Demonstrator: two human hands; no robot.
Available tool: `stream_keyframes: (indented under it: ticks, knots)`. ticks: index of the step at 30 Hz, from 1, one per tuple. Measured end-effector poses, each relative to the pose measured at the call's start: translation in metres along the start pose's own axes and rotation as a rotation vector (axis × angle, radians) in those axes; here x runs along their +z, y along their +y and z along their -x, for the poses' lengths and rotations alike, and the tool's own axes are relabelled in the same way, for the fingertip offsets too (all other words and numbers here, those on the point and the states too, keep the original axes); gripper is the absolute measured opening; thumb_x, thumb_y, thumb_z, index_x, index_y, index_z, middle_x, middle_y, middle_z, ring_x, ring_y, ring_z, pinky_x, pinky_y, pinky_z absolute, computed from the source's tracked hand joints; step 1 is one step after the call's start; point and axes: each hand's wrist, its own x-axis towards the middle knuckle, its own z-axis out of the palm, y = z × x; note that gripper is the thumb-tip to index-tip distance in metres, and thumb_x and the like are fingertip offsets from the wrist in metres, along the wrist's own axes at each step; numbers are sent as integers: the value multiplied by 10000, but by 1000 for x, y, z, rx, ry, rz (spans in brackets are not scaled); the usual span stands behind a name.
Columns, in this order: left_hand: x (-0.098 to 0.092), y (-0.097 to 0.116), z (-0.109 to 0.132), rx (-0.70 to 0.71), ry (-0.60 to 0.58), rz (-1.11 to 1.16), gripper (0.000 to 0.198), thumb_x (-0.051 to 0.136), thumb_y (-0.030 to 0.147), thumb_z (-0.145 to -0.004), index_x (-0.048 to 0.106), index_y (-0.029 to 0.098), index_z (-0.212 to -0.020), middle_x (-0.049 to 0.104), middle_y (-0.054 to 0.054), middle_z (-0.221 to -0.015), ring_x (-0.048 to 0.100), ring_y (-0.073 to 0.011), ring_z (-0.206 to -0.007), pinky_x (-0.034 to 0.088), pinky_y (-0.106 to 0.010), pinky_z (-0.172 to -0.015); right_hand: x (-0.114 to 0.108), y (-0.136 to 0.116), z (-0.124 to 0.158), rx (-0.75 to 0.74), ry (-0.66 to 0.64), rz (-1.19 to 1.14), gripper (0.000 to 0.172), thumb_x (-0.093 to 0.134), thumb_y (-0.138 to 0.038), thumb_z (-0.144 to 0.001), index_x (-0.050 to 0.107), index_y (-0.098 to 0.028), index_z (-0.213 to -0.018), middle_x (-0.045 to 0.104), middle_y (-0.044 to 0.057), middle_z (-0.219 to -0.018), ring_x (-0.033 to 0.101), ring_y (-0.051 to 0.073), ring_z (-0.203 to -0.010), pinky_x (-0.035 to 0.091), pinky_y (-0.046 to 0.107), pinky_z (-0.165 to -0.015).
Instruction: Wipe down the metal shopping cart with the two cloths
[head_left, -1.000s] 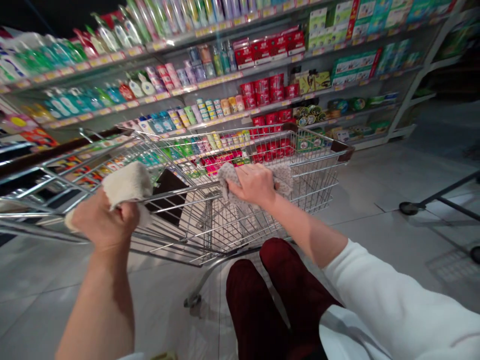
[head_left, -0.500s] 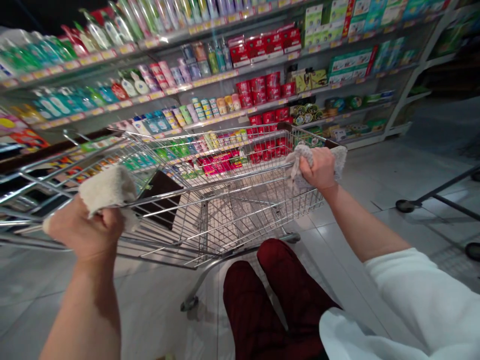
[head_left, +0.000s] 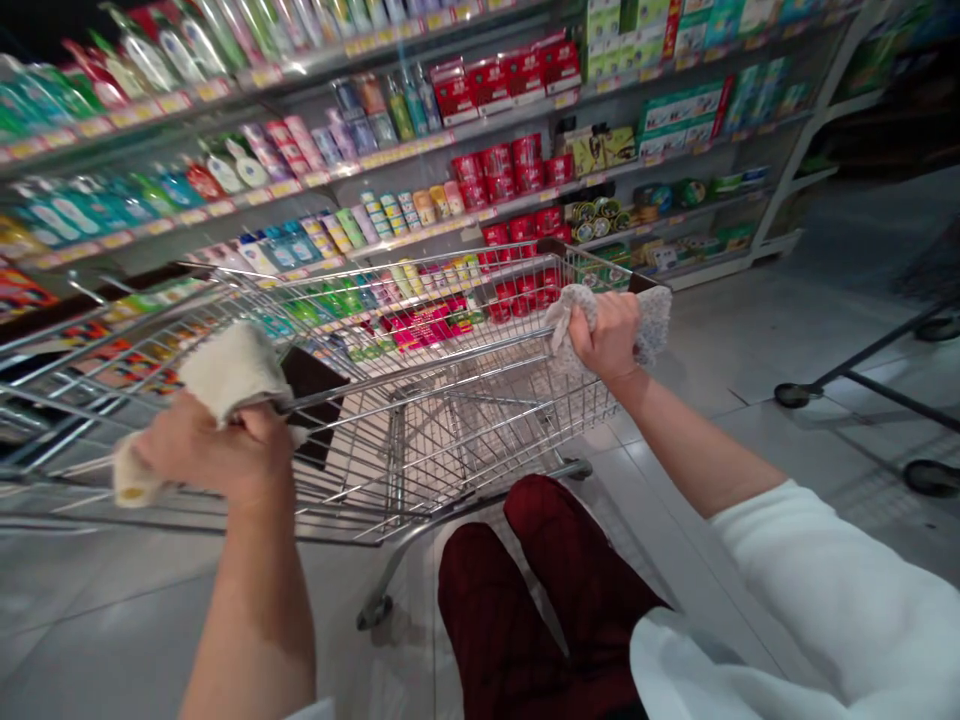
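Observation:
A silver wire shopping cart [head_left: 450,440] stands side-on in front of me. My left hand [head_left: 217,445] is closed round a cream cloth [head_left: 234,368], which is wrapped over the cart's top side rail towards the left. Farther right along the same rail, my right hand [head_left: 609,335] grips a grey-white speckled cloth [head_left: 652,322] folded over the metal near the cart's corner. A dark brown panel [head_left: 311,405] shows inside the cart beside my left hand. The rail beneath both cloths is hidden.
Store shelves [head_left: 420,150] full of bottles, red tubs [head_left: 499,175] and boxes run behind the cart. At the right stands a dark metal frame on wheels [head_left: 862,378]. My knees [head_left: 525,560] are close to the cart's near side, above a tiled floor [head_left: 697,560].
My left hand has slid right along the rail with the cream cloth. The right hand stays at its place on the rail, while the whole view has shifted slightly.

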Motion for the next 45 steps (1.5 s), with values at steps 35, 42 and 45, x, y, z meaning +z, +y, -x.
stream_keyframes:
  ticks: [35,42,45]
  knots:
    - [38,19,15,550,41,-75,455,428,493,-853,596,162,-1117,607,-140,-915,539,-323,-930,320,-426,-793,10,-1,-2,-67,-47,-16,284,392,-370,-946,515,-214,-743,528,74,-718,496,237,-791,339,401,-770]
    - [24,-22,1,483,26,-157,307,431,508,-825,507,240,-953,562,-113,-822,562,-335,-912,339,-441,-760,7,-7,-1,-152,-27,66,357,345,-400,-983,520,-218,-732,560,81,-712,503,233,-761,345,393,-742]
    - [24,-21,3,422,65,-145,314,445,557,-805,453,249,-868,536,-99,-791,563,-331,-891,347,-446,-746,7,-10,0,-157,-9,82,350,352,-397,-985,525,-217,-740,567,80,-710,513,233,-755,348,389,-735]
